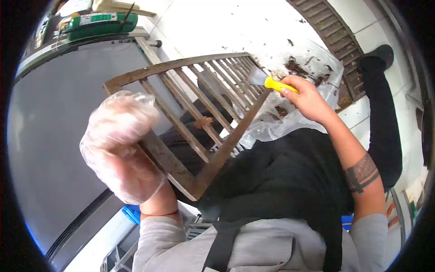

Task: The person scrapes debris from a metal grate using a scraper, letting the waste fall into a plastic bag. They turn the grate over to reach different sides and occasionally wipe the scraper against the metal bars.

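My left hand [124, 149], in a loose clear plastic glove, grips the near edge of a rusty, greasy metal grate [199, 99] and holds it tilted up over my lap. My bare right hand [308, 97] is closed on the yellow handle of a scraper [272, 82]. The scraper's metal blade rests against the bars at the grate's far right corner. Brown residue coats the bars and frame.
A clear plastic sheet [312, 63] with dark scraped debris lies on the white tiled floor beyond the grate. A floor drain grating [335, 41] runs at upper right. A large grey appliance [59, 136] stands at left, with a green container [97, 22] on top.
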`<state>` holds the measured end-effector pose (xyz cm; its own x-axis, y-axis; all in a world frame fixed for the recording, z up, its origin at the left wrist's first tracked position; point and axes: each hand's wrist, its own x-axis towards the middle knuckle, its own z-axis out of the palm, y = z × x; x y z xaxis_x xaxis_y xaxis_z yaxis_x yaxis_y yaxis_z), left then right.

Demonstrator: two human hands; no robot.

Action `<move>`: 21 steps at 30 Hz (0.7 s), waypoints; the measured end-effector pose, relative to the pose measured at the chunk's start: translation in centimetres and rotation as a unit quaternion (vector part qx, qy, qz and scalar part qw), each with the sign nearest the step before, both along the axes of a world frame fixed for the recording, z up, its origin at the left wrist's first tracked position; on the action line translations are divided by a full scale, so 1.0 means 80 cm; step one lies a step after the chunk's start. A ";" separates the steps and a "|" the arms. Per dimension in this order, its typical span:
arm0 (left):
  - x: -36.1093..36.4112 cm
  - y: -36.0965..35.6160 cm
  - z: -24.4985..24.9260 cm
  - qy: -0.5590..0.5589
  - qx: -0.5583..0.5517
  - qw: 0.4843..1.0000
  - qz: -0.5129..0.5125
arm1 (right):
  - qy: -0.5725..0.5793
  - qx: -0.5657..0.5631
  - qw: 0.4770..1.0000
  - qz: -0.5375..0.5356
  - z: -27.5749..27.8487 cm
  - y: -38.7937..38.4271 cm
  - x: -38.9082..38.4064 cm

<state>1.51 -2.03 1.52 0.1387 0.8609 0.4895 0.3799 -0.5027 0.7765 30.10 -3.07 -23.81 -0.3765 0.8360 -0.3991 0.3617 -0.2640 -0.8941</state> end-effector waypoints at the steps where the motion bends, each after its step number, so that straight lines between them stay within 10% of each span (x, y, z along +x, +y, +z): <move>1: 0.001 -0.008 0.004 -0.027 -0.045 0.997 0.064 | 0.007 0.001 1.000 0.001 0.018 0.004 -0.002; 7: 0.036 0.008 0.007 0.007 -0.074 0.978 0.194 | 0.224 0.105 0.969 -0.005 0.178 0.042 -0.028; 14: 0.025 0.005 0.001 0.054 -0.038 0.988 0.139 | 0.016 0.181 0.945 0.271 0.249 0.094 -0.028; 19: 0.022 0.005 0.001 0.064 -0.045 0.989 0.126 | 0.012 0.141 0.971 0.193 0.257 0.091 -0.021; 21: 0.018 0.009 0.001 0.067 -0.032 0.993 0.096 | 0.092 0.293 0.939 0.157 0.241 0.087 -0.040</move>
